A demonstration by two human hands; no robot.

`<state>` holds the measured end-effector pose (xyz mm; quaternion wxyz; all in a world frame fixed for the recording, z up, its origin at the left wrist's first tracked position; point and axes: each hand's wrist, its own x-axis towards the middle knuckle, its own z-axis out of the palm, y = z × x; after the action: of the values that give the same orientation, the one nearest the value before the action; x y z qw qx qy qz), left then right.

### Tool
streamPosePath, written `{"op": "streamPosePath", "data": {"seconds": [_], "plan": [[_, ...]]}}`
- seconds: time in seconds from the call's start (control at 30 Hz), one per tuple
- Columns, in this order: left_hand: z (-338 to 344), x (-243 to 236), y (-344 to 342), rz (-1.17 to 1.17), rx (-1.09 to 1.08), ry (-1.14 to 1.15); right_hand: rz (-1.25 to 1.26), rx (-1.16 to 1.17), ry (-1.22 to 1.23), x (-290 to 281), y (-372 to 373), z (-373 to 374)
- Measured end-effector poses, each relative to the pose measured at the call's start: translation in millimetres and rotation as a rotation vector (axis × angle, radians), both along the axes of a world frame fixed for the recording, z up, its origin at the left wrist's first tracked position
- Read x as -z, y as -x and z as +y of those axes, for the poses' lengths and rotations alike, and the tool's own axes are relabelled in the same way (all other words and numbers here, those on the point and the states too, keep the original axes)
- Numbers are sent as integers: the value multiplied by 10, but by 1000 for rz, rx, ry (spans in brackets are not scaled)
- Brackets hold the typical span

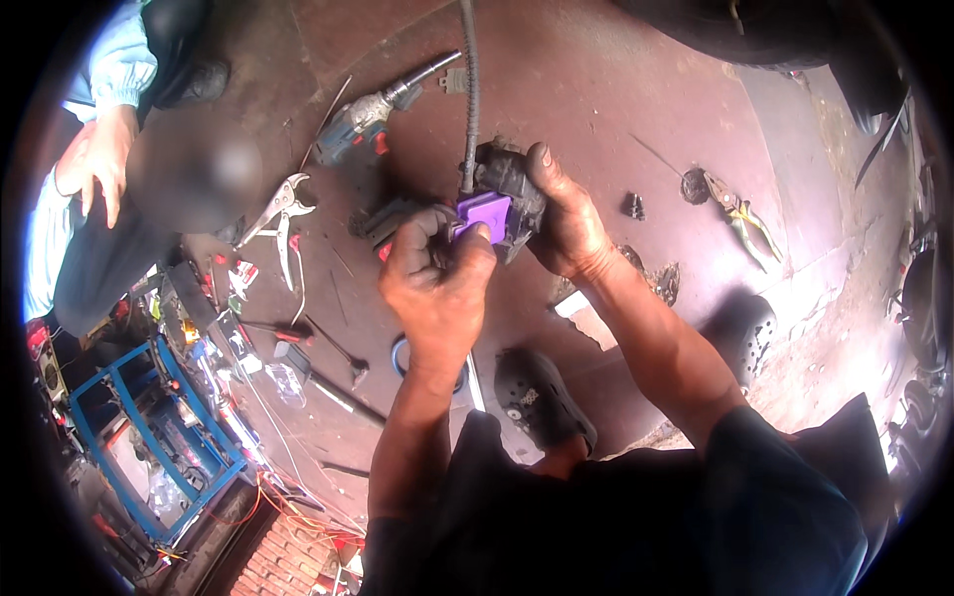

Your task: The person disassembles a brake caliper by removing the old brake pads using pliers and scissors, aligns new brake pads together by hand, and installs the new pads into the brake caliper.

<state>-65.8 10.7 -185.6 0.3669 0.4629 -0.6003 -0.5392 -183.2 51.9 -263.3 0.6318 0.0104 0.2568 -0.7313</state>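
My right hand (574,221) is wrapped round the side of a dark, grimy brake caliper (507,171), its thumb up along the edge. A ribbed hose (469,99) runs up from the caliper toward the far side. In front of the caliper my left hand (437,263) pinches a purple brake pad (485,214) between thumb and curled fingers. The pad lies against the caliper's opening; whether it sits inside I cannot tell. The left fingertips are partly hidden behind the pad.
On the floor lie a cordless power tool (358,121), locking pliers (278,214), yellow-handled pliers (740,219) and a hammer-like tool (333,353). A blue metal frame (119,382) stands lower left. Another person's hand (107,164) is at the upper left. My shoe (542,397) is below.
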Motion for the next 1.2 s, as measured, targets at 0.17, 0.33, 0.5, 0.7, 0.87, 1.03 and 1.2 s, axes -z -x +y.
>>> {"op": "streamPosePath", "data": {"seconds": [0.17,0.33,0.5,0.7,0.87,1.03,1.2], "plan": [[32,72,-26,-177,85,174,-7,17,-17,-80,-14,-6],[26,104,7,-208,136,267,8,11,-2,-92,14,-15],[34,145,7,-207,147,309,24,21,-50,-132,-1,-3],[13,86,3,-214,168,340,72,50,-77,-164,-18,-14],[-24,76,2,-142,158,142,214,80,-137,-178,-13,1],[-52,59,-35,-171,194,188,253,63,-126,-212,-50,3],[-74,40,2,-65,221,31,232,55,-161,-175,-16,16]]}}
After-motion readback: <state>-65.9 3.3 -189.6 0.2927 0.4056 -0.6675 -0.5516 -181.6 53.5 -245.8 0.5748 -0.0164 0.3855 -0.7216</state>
